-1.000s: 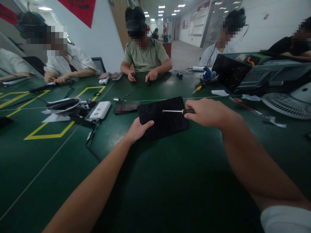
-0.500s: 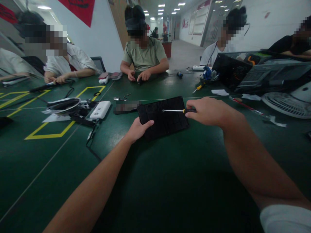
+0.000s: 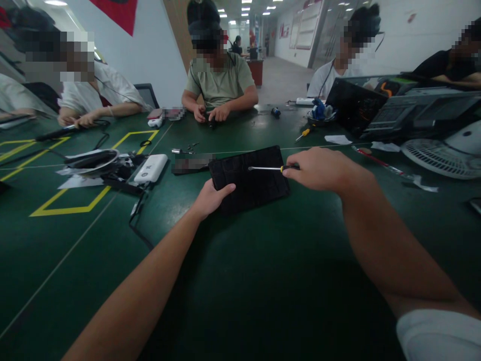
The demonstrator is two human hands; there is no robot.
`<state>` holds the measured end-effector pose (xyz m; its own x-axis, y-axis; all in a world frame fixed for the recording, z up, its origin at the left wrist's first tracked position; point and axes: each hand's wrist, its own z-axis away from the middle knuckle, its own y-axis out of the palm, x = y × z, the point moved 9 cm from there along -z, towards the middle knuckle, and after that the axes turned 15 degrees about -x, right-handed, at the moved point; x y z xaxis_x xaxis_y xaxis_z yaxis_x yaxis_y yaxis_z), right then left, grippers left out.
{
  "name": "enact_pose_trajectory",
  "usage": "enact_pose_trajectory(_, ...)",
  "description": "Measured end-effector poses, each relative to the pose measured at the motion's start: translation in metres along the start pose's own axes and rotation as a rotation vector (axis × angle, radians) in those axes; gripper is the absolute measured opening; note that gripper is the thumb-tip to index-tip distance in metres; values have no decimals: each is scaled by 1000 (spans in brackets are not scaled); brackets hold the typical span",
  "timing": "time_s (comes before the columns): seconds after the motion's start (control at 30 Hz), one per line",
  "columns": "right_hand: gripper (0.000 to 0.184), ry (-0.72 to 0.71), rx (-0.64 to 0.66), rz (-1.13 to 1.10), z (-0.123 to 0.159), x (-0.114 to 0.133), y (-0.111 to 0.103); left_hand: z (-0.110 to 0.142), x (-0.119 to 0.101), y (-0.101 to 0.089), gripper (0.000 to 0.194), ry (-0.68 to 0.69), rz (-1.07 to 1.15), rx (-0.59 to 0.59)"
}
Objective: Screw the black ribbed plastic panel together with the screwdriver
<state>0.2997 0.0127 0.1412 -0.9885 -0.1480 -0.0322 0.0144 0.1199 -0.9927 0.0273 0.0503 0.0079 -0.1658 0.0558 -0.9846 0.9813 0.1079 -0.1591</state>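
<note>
Panel, flat, black, rectangular, w/ faint divided sections, is sitting over the middle of the dark green table; can't tell if anything's lying in the sections or if it's resting or raised. L hand is pinching its left edge, thumb on top, fingers hidden underneath. R hand is closing round the black-and-yellow handle of a screwdriver w/ slim silver shaft; tip's pointing over the panel, contact unclear.

Dark round dish is holding a blue bundle nr the table's far edge, R side. Flat dark strip, partly pixelated, is crowding the panel's far-left corner. Small silver cylinder & tiny dark bits are lying beyond it. White rounded plastic block is sitting further L. Open grey chassis & white round slatted fan are blocking the far-right corner.
</note>
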Motion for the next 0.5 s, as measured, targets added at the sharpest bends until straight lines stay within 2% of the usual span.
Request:
enact_pose_trajectory(0.23,53,0,69,1,1,2,6,-1,1,0,59,-1,19,-3)
enact_pose_trajectory(0.5,40,-11,-1,17,0,-2,4,0,-1,2,61,-13,25,7)
